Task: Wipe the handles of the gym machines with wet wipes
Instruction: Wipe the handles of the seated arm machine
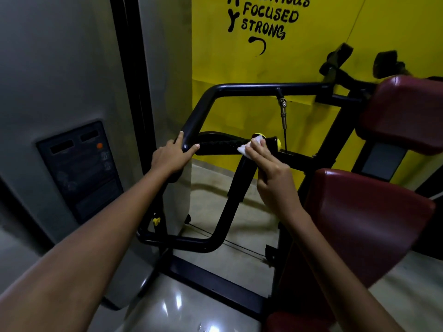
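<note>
A black textured handle (pixel 220 146) with a yellow end cap sticks out sideways from the machine's black tubular arm (pixel 199 116). My right hand (pixel 271 173) holds a white wet wipe (pixel 251 146) against the handle's right end, near the yellow cap. My left hand (pixel 171 156) grips the bend of the black arm just left of the handle, thumb and forefinger wrapped around the tube. Most of the wipe is hidden under my fingers.
Dark red seat (pixel 369 224) and back pads (pixel 405 111) stand at the right. A cable (pixel 284 121) with a metal fitting hangs from the upper bar. A grey shrouded weight stack with a dark placard (pixel 81 171) fills the left. A yellow wall (pixel 311 56) rises behind; glossy floor below.
</note>
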`<state>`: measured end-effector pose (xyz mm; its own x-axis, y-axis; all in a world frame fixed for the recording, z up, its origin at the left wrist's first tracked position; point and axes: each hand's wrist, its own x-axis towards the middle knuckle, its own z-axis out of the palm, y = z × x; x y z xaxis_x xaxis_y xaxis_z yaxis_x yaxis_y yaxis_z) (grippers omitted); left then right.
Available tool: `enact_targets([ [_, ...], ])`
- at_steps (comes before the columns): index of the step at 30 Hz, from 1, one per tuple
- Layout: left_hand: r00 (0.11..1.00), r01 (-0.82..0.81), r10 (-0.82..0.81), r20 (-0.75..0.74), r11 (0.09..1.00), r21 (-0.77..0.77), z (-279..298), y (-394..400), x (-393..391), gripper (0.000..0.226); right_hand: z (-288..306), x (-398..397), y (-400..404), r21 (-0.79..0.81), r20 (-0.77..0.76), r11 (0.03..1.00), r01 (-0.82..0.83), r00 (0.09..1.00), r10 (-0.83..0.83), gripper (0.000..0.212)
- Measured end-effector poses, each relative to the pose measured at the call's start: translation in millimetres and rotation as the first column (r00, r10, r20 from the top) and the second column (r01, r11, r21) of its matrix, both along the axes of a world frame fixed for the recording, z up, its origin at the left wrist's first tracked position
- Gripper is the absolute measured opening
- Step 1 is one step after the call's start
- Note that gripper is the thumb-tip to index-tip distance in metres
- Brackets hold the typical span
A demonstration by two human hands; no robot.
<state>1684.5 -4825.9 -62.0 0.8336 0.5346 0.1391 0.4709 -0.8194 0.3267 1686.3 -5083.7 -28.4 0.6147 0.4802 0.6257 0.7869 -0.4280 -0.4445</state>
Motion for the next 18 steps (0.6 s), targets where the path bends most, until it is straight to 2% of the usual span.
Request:
enact_targets([
  [8, 0.997, 0.079, -0.079, -0.006, 0.995, 0.062, 0.5, -1.1, 0.3, 0.067, 16.4, 12.6, 9.3, 0.010, -0.047, 1.000, 0.019, 0.999, -0.018, 0.052],
  [13, 0.997, 0.077, -0.076, -0.014, 0.995, 0.056, 1.6, -2.0, -0.7, 0.065, 2.1, 1.2, 1.9, 0.008, 0.005, 1.000, 0.004, 1.000, -0.004, 0.055],
  [18, 0.997, 0.071, -0.070, -0.020, 0.995, 0.064, 1.8, -2.2, -0.8, 0.064, 16.1, 18.4, 9.1, 0.010, -0.023, 1.000, 0.015, 1.000, -0.015, 0.046],
])
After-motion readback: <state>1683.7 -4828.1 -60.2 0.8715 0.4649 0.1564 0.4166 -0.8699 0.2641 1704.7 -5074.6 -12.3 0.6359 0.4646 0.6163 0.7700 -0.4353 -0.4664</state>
